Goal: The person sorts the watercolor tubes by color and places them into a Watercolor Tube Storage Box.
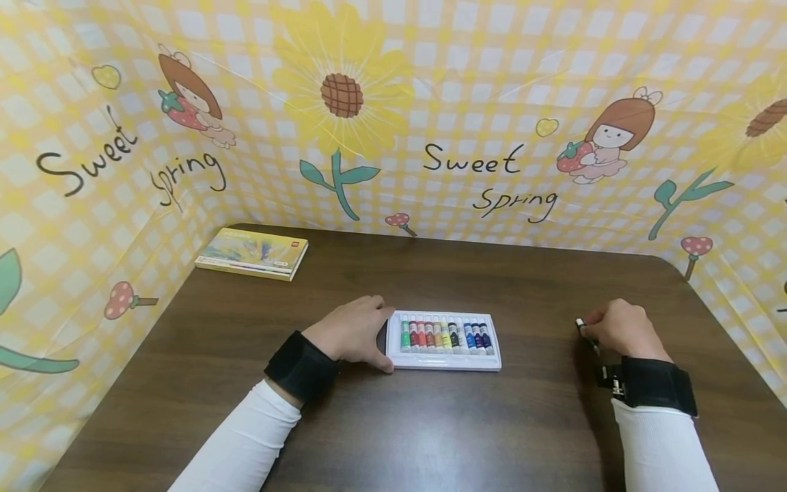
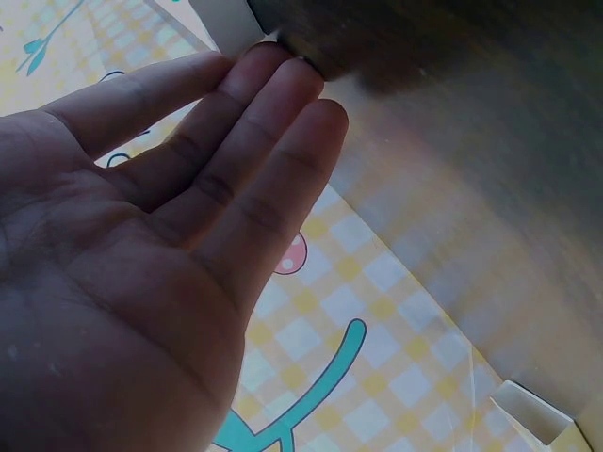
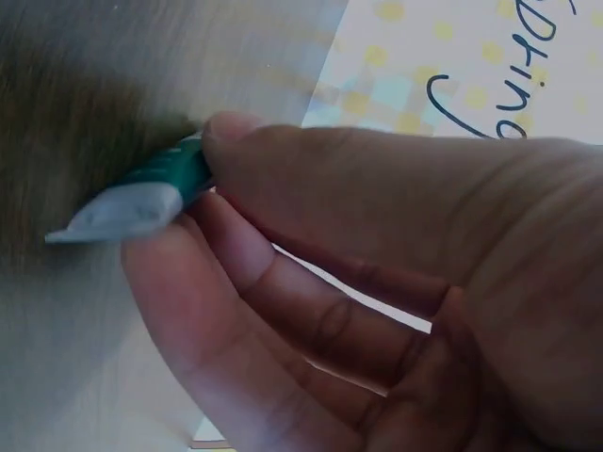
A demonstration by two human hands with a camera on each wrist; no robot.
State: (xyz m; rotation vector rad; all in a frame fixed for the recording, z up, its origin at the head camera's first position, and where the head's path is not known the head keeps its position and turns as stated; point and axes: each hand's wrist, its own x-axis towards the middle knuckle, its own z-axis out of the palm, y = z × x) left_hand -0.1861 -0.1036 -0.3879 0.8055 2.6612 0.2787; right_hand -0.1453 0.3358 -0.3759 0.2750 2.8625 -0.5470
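A white tray (image 1: 443, 361) of paint tubes lies on the table, its several tubes (image 1: 445, 335) in a row from green through red and yellow to blue. My left hand (image 1: 353, 331) holds the tray's left end, with the thumb near the front corner and the fingers near the back one. In the left wrist view, the fingers (image 2: 273, 179) reach toward the tray's white edge (image 2: 223, 24). Off to the right, my right hand (image 1: 624, 329) pinches a small paint tube (image 3: 141, 202) between thumb and fingers. Its label is dark green and its flat end pale; the fingers partly cover it.
A flat yellow box (image 1: 255, 254) with a picture on its lid lies at the table's back left. Around the brown table (image 1: 393, 437) hangs a yellow checked cloth (image 1: 443, 89), which meets the back and side edges.
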